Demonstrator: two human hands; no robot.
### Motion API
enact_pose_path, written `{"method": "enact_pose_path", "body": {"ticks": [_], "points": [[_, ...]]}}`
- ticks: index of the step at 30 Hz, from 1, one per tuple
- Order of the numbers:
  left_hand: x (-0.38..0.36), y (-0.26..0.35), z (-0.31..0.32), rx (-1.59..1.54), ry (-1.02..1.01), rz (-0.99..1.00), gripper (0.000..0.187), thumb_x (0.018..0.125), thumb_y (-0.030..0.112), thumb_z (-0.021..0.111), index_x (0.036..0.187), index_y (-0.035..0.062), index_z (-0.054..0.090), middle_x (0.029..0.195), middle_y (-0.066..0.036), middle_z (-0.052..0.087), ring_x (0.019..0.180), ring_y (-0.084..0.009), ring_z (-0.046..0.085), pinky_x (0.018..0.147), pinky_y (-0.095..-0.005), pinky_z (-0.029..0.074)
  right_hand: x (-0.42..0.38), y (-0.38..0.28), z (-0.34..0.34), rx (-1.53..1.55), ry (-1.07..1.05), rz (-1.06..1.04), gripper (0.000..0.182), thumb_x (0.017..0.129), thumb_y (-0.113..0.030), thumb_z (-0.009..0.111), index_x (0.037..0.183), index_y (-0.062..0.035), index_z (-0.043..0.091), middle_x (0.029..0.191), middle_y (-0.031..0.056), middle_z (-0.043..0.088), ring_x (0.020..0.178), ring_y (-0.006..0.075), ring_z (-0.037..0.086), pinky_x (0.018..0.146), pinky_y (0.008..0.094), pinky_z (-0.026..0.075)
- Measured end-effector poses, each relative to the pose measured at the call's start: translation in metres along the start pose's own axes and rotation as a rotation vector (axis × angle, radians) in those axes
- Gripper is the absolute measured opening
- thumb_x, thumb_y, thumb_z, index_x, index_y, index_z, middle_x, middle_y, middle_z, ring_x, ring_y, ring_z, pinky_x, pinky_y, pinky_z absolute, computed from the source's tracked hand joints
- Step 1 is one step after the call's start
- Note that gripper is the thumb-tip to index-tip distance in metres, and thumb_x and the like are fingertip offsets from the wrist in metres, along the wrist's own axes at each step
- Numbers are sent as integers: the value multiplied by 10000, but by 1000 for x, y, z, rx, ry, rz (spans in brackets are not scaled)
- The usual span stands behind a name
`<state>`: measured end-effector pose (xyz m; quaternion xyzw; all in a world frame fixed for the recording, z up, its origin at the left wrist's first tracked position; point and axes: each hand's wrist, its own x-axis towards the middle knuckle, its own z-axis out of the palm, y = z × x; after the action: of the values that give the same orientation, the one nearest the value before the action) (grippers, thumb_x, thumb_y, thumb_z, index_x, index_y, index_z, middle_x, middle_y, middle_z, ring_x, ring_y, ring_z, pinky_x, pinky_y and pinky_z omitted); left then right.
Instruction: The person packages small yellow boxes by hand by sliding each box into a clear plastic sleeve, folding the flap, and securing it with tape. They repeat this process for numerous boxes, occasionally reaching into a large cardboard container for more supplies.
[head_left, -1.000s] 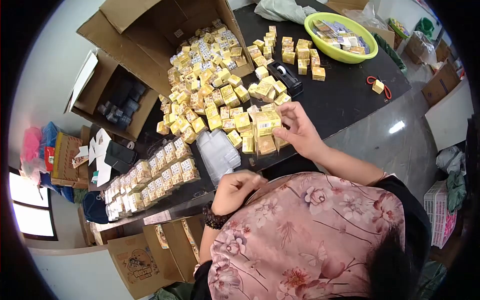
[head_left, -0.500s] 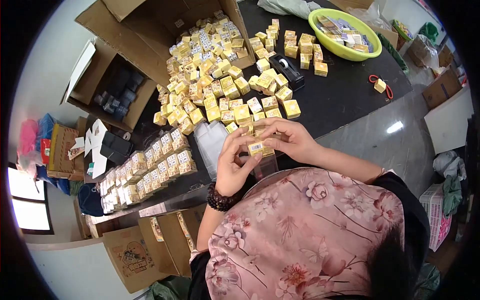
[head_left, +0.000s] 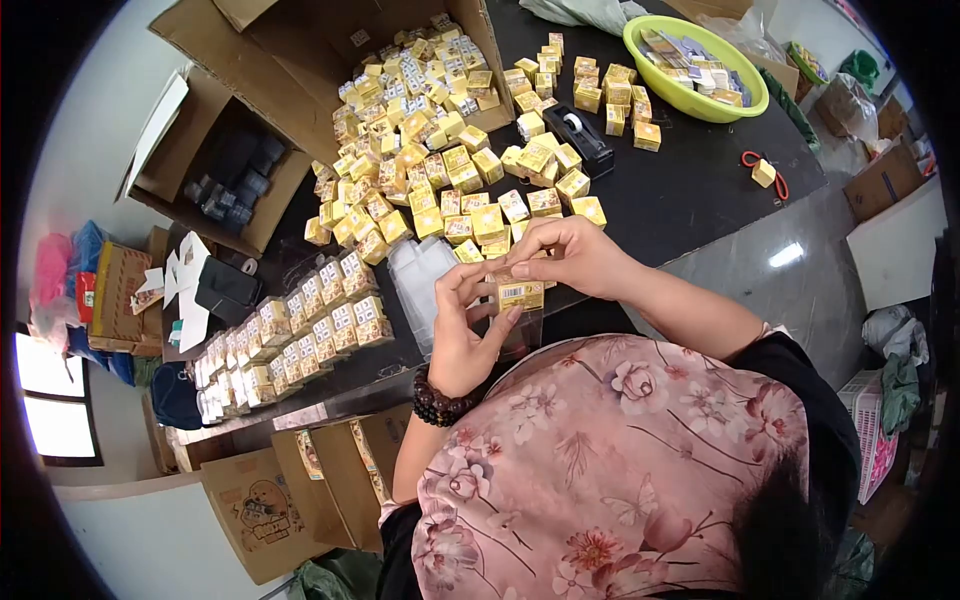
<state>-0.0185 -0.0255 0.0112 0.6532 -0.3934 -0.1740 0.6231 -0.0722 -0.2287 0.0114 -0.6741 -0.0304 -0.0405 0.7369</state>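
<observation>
My left hand point(head_left: 466, 328) is closed around a small yellow box point(head_left: 520, 294) with a barcode on its upper face. Clear plastic point(head_left: 528, 333) shows around and below this box, like a thin bag. At the box's far edge, my right hand point(head_left: 580, 258) pinches with thumb and forefinger, apparently on the plastic; the fingertips partly hide it. Flat clear plastic bags point(head_left: 422, 275) lie on the black table just left of my left hand. Beyond my hands, loose yellow boxes point(head_left: 488, 221) spread in a heap out of a large cardboard box point(head_left: 275, 75).
Rows of wrapped boxes point(head_left: 318, 315) stand at the left. A black tape dispenser point(head_left: 588, 148) and red-handled scissors point(head_left: 780, 184) with a small box on them lie to the right. A yellow-green basin point(head_left: 690, 105) holds packets. A dark phone-like object point(head_left: 226, 288) is at the left.
My right hand has drawn slightly up and away from the left, its fingers pinched more tightly. More of the barcoded box's face shows. The view has shifted a little.
</observation>
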Motion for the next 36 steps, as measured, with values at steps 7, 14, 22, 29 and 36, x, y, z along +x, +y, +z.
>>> {"method": "enact_pose_path", "body": {"ticks": [7,14,22,29,36], "points": [[1,-12,-13,42,-58,-43,582,883,-101,578,1388,73,346,1324,-100,486,1118,-186,552,852,-272,515,1,-5,0,-354,-166,-172,146,924,-121,629,1026,-36,689,1005,69,632,962,181,591,832,295,459],[-3,-30,-24,-641,297,-295,234,960,-4,493,1164,64,400,1255,-131,522,1068,-260,615,812,-404,582,100,31,-54,-1080,198,-251,318,891,-183,620,1161,-16,622,1137,138,622,1136,303,532,962,422,428],[-48,-38,-70,-582,-87,-491,541,820,-110,578,1312,31,403,1215,-102,544,1097,-175,566,920,-288,466,209,47,-96,-1474,-151,624,321,694,-171,723,957,5,667,901,182,677,822,330,662,727,442,526],[-59,-50,-98,-541,-628,-545,596,748,-95,663,1280,4,411,1209,-110,574,1111,-177,568,935,-291,452,133,27,-95,369,56,107,402,847,-90,615,1207,46,497,1194,156,589,1142,251,575,1014,353,420],[-27,-30,-54,-651,-182,-391,671,781,-92,625,1356,40,307,1249,-234,559,1113,-296,599,943,-384,489,32,-15,-35,611,-69,154,476,952,-286,517,1329,-4,443,979,114,618,790,201,623,812,344,531]]}}
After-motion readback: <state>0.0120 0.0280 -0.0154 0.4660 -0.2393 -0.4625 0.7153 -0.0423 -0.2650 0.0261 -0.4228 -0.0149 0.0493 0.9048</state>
